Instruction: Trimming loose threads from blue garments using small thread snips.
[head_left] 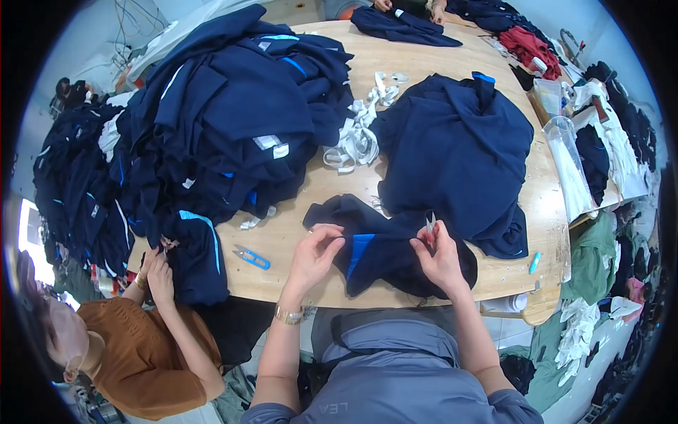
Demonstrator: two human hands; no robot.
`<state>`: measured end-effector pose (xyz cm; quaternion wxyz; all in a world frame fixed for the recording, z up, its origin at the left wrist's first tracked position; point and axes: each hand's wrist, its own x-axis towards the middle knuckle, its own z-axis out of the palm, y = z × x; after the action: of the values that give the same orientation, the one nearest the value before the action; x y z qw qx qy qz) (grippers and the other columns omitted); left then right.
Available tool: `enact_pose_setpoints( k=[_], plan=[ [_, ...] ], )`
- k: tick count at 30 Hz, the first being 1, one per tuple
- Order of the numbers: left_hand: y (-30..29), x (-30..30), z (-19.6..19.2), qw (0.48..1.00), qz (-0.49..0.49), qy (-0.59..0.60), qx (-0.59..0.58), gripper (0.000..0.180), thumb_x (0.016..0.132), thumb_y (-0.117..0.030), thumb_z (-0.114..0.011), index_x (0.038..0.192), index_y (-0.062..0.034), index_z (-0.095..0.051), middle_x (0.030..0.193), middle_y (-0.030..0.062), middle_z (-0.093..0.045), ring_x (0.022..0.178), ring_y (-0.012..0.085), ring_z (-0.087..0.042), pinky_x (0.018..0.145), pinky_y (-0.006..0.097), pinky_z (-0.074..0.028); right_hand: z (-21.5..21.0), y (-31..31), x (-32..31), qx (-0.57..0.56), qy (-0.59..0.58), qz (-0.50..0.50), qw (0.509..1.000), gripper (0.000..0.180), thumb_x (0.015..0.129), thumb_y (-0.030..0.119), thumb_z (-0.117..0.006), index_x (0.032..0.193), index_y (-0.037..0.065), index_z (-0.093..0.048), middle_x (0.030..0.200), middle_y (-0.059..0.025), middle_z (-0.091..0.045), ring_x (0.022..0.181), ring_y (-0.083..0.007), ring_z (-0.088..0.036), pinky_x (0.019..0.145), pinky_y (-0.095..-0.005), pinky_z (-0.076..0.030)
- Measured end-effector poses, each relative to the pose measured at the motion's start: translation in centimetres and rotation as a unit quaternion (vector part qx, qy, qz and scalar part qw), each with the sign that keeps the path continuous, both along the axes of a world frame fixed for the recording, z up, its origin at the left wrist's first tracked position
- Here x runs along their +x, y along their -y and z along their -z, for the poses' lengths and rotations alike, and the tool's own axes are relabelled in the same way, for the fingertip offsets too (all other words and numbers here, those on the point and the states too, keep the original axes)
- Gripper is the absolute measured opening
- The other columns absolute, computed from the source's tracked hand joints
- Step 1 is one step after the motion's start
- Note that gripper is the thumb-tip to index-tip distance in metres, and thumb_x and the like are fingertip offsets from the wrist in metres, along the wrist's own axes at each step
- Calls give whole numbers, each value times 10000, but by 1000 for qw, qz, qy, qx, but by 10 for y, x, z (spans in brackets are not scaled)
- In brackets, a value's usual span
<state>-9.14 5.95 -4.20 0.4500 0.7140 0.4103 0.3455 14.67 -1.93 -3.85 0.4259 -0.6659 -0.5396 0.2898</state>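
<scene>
A navy garment piece (385,258) with a bright blue panel (361,254) lies spread at the table's front edge, right before me. At its left side, my left hand (316,260) is curled, thumb and forefinger closed on the cloth's edge. My right hand (439,260) is closed around small red-handled thread snips (430,227), whose blades point away from me over the garment. Part of the snips' handle is hidden by my fingers. A second pair of snips, with a blue handle (253,258), lies on the table to the left of my left hand.
A big heap of navy garments (233,106) fills the table's left, a smaller stack (459,141) the right. White tape (353,145) lies tangled between them. A co-worker in a brown top (141,346) handles navy cloth at left; another person's hands (438,10) are at the far end.
</scene>
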Motion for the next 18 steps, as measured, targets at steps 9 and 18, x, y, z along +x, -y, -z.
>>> enact_pose_setpoints(
  k=[9, 18],
  plan=[
    [27, 21, -13, 868, -145, 445, -168, 135, 953, -111, -411, 1070, -57, -450, 1133, 119, -517, 970, 222, -552, 759, 374, -521, -21, 5, -47, 385, 153, -111, 903, 295, 614, -53, -687, 714, 82, -445, 768, -66, -523, 645, -226, -526, 654, -359, -421],
    [30, 14, -5, 707, -112, 637, -285, 183, 970, -123, -336, 1102, -80, -455, 1207, 124, -511, 1118, 204, -490, 963, 342, -403, -6, 14, -73, 355, 125, -204, 904, 273, 637, -32, -693, 710, 56, -445, 757, -88, -526, 629, -238, -523, 591, -346, -415]
  ],
)
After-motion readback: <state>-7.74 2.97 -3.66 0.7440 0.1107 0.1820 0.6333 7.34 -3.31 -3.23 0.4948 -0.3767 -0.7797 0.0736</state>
